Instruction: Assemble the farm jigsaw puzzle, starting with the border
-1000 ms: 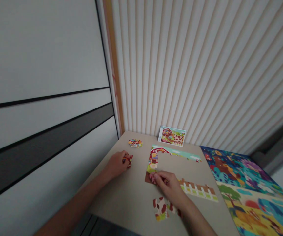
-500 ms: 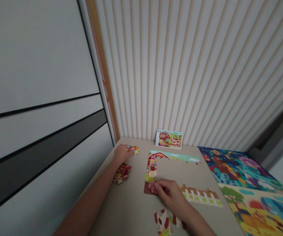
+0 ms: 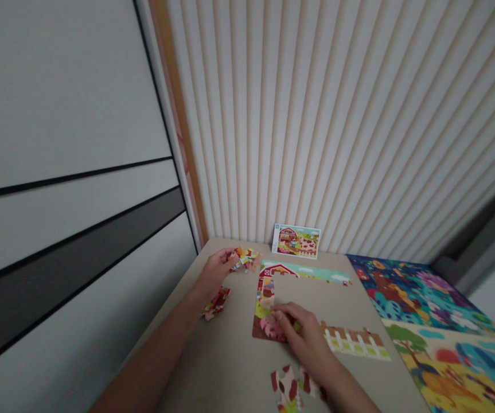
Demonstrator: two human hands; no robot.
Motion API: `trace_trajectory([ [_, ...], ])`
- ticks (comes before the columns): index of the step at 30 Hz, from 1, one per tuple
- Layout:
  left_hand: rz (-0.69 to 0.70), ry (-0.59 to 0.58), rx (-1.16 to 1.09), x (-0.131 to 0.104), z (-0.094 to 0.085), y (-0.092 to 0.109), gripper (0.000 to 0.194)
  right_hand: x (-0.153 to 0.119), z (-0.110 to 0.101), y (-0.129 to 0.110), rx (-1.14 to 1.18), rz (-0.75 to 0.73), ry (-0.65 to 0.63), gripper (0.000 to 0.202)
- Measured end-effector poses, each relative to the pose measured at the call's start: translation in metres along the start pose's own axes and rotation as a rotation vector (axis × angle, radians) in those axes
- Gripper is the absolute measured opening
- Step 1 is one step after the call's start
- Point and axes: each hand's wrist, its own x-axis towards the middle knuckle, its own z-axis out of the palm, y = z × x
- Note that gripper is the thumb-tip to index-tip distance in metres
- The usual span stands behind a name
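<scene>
At the table's far left, my left hand (image 3: 219, 269) is closed on a small bunch of colourful puzzle pieces (image 3: 247, 261). Below its wrist lies a pile of dark red puzzle pieces (image 3: 218, 303), partly covered by the forearm. My right hand (image 3: 302, 332) bends over the lower left corner of the puzzle, thumb and index finger pinched at a puzzle piece beside the pink pig piece (image 3: 269, 327). That hand hides part of the bottom edge. The joined puzzle border (image 3: 265, 287) runs along the left and top. A fence strip (image 3: 353, 342) lies to the right.
A printed picture card (image 3: 296, 241) leans against the pleated curtain (image 3: 273, 115) at the back. Brown-and-white cow pieces (image 3: 288, 387) lie near the front. Colourful picture panels (image 3: 406, 295) lie along the right. A white cabinet (image 3: 79, 241) stands at the left.
My left hand has lifted puzzle pieces and turned, showing more of them. My right hand has shifted slightly up and right, uncovering the pink pig piece at the corner.
</scene>
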Motion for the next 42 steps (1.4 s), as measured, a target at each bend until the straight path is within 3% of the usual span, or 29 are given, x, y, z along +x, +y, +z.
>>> trace_trajectory([
  [4,-0.021,-0.137,-0.058,-0.033,0.043,0.003,0.042,0.004,-0.002,0.012,0.103,0.117,0.206,0.047],
  [7,-0.024,-0.22,-0.028,-0.053,0.064,-0.003,0.041,0.007,-0.003,0.012,0.273,0.158,0.199,0.06],
  [10,-0.07,-0.27,-0.029,-0.066,0.074,-0.007,0.043,0.008,-0.004,0.008,0.411,0.16,0.149,0.06],
  [18,-0.111,-0.402,-0.102,-0.075,0.075,-0.007,0.051,0.012,-0.012,0.008,0.453,0.176,0.33,0.06],
  [22,-0.066,-0.366,-0.059,-0.074,0.074,-0.013,0.048,0.011,-0.011,0.005,0.482,0.175,0.324,0.066],
  [26,-0.028,-0.297,-0.013,-0.071,0.072,-0.017,0.043,0.011,-0.013,0.008,0.524,0.157,0.311,0.056],
  [32,-0.084,-0.267,-0.023,-0.073,0.074,-0.012,0.038,0.015,-0.017,0.016,0.616,0.179,0.438,0.051],
  [36,-0.083,-0.342,-0.081,-0.076,0.077,-0.012,0.03,0.013,-0.012,0.019,0.632,0.192,0.346,0.046],
  [42,-0.009,-0.261,0.091,-0.082,0.081,-0.018,0.024,0.004,0.003,0.01,0.528,0.175,0.097,0.043],
])
